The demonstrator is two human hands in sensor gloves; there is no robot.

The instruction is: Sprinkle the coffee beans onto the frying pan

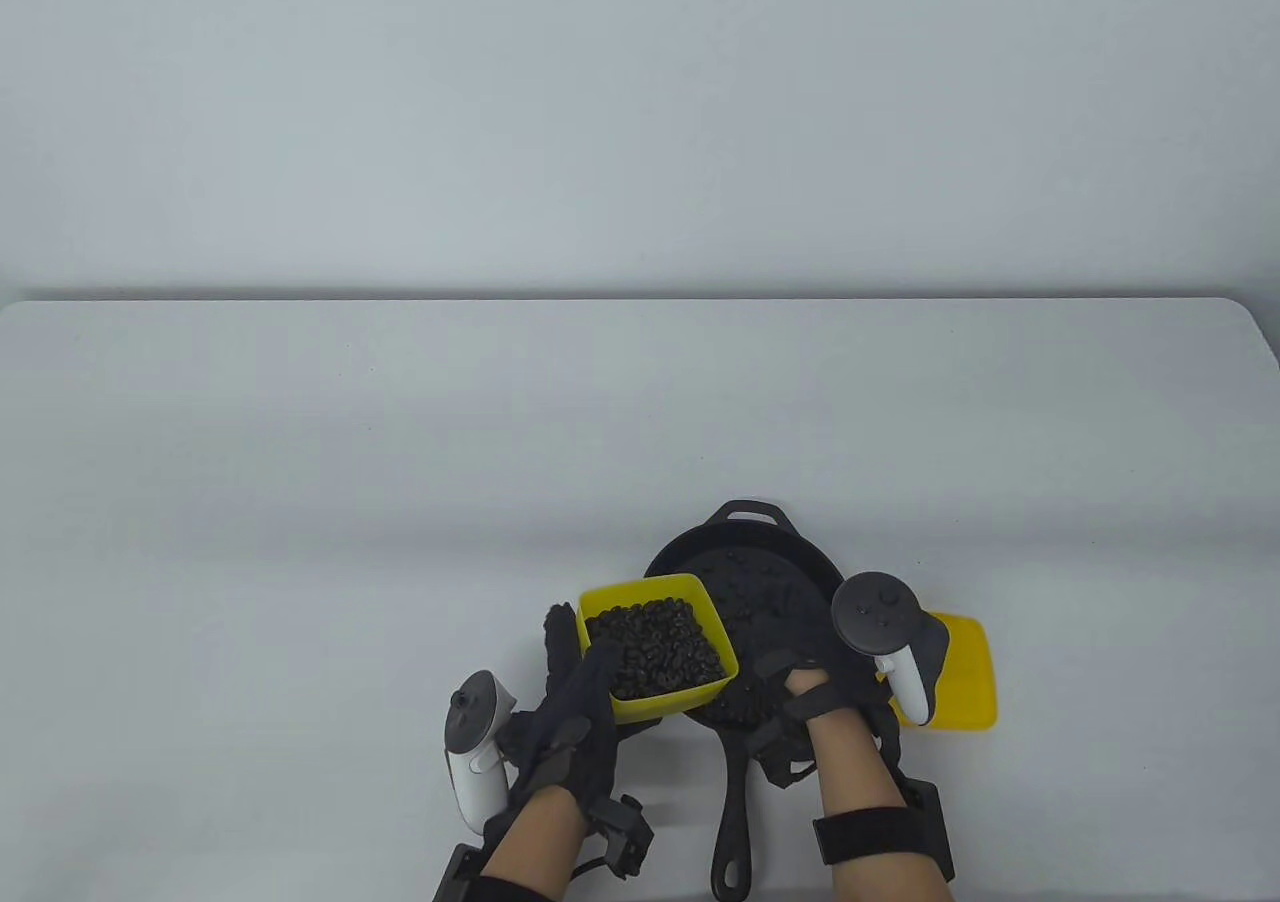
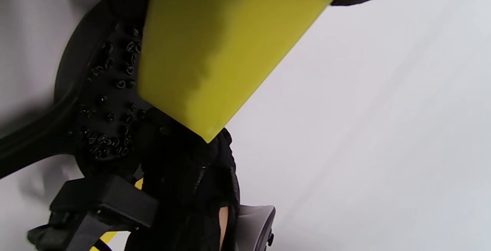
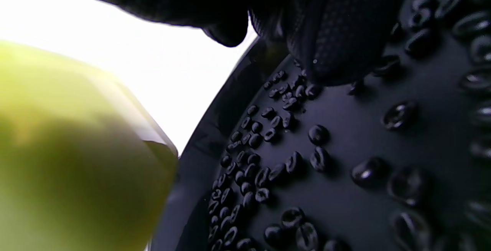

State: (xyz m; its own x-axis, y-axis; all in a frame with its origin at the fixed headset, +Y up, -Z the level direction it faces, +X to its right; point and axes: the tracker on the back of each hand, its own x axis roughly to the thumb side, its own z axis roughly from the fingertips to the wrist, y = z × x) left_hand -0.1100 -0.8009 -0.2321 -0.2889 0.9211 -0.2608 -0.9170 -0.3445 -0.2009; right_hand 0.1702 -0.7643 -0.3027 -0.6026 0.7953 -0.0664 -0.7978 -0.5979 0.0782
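A black cast-iron frying pan (image 1: 745, 514) lies near the front edge, handle toward me, with several coffee beans (image 1: 745, 592) scattered in it. My left hand (image 1: 578, 650) grips a yellow container (image 1: 640, 592) full of beans (image 1: 655, 647) and holds it over the pan's left rim. Its yellow underside (image 2: 222, 51) fills the left wrist view above the pan (image 2: 69, 70). My right hand (image 1: 778, 674) is low over the pan's near half. In the right wrist view its fingertips (image 3: 333, 51) touch the pan floor (image 3: 345, 101) among the beans (image 3: 249, 166). Whether they pinch beans is hidden.
A yellow lid (image 1: 965, 682) lies flat on the table just right of the pan, partly under my right hand's tracker (image 1: 880, 617). The pan handle (image 1: 735, 822) reaches toward the table's front edge between my forearms.
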